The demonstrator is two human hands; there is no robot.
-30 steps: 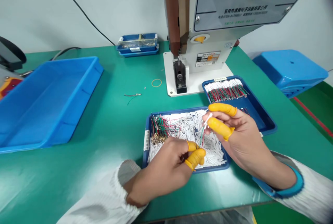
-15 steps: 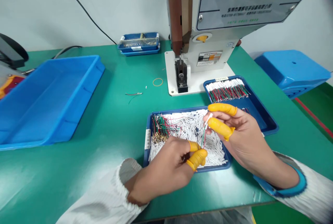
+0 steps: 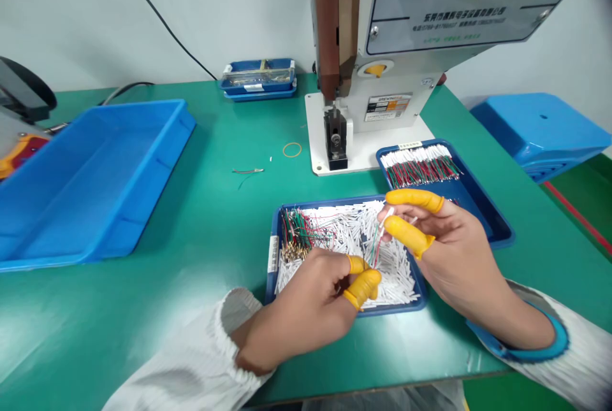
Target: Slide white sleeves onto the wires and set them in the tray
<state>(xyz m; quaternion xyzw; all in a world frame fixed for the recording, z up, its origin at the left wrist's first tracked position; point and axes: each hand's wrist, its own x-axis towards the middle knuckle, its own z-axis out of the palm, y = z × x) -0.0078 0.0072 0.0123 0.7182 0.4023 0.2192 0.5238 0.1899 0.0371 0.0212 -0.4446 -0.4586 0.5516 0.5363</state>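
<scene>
My left hand (image 3: 329,296), with yellow finger cots on thumb and forefinger, pinches the lower end of a few thin wires (image 3: 375,252), coloured red, green and black. My right hand (image 3: 442,242), also in yellow cots, holds a small white sleeve (image 3: 387,215) between thumb and fingers at the wires' upper end. Whether the wires sit inside the sleeve is too small to tell. Both hands are over a blue tray (image 3: 276,287) full of loose white sleeves (image 3: 396,277). A bundle of red and green wires with brass-coloured ends (image 3: 296,248) lies at its left side.
A second blue tray (image 3: 497,232) at right holds rows of sleeved wires (image 3: 423,165). Behind stands a crimping machine (image 3: 335,137). A large blue bin (image 3: 119,207) is at left. A rubber band (image 3: 292,150) and a stray wire piece (image 3: 248,171) lie mid-table. A blue stool (image 3: 540,124) stands right.
My left hand stays almost still. My right hand shifts very slightly right, still holding the white sleeve. The whole view has moved a little.
</scene>
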